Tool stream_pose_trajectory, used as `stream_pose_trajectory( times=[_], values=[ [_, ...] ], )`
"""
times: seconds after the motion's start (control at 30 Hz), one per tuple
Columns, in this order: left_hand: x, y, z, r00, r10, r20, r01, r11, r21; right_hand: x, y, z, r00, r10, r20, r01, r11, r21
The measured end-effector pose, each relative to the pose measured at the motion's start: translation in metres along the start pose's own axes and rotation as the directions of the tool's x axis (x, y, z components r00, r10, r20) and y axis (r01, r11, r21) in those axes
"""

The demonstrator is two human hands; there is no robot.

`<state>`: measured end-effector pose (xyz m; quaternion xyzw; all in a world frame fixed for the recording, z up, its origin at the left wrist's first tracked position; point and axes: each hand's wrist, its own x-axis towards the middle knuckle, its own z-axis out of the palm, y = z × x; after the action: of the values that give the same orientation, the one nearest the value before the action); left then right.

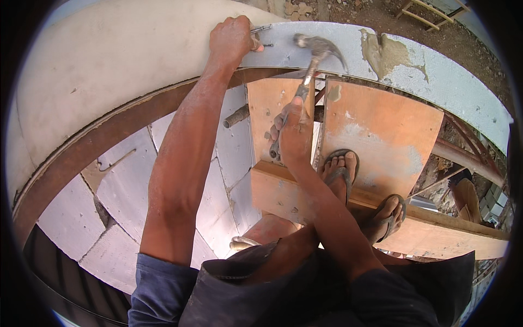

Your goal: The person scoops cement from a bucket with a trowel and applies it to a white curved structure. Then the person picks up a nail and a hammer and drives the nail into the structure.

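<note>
My right hand (291, 131) is wrapped round the handle of a claw hammer (319, 48). The hammer's head, slightly smeared by motion, is over the top of a curved wall of pale lightweight blocks (348, 41). To its left, my left hand (232, 39) is closed at the end of that wall, beside the beige slab. From its fingers a thin metal piece (261, 29) sticks out to the right. Just below it shows a small dark nail-like tip (268, 45); whether the two are one piece, I cannot tell. Grey mortar (388, 54) is smeared across the blocks farther right.
My sandalled feet (342, 163) stand on wooden boards (381, 128). A brown curved beam (103, 122) edges the beige slab (109, 60). A pipe end (236, 116) juts out by the block wall below (128, 185). Another person's leg (466, 199) shows at the right.
</note>
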<state>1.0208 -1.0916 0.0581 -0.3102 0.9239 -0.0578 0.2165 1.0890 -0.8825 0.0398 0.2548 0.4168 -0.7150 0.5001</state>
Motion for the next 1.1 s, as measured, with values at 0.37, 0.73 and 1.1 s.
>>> stream_pose_trajectory(
  times=[0.37, 0.73, 1.1],
  values=[
    [0.015, -0.006, -0.008, 0.990, 0.139, 0.009, -0.139, 0.981, 0.133, 0.002, 0.006, -0.002, 1.000, -0.018, 0.005, 0.018, 0.999, 0.048],
    [0.029, -0.007, -0.006, 0.967, 0.257, -0.009, -0.255, 0.963, 0.087, 0.006, 0.008, -0.003, 0.999, -0.021, -0.050, 0.024, 0.998, 0.057],
    [0.031, -0.016, 0.001, 0.949, 0.313, 0.037, -0.315, 0.938, 0.141, 0.006, 0.012, 0.000, 0.998, 0.009, -0.059, 0.007, 0.965, 0.261]
  ],
)
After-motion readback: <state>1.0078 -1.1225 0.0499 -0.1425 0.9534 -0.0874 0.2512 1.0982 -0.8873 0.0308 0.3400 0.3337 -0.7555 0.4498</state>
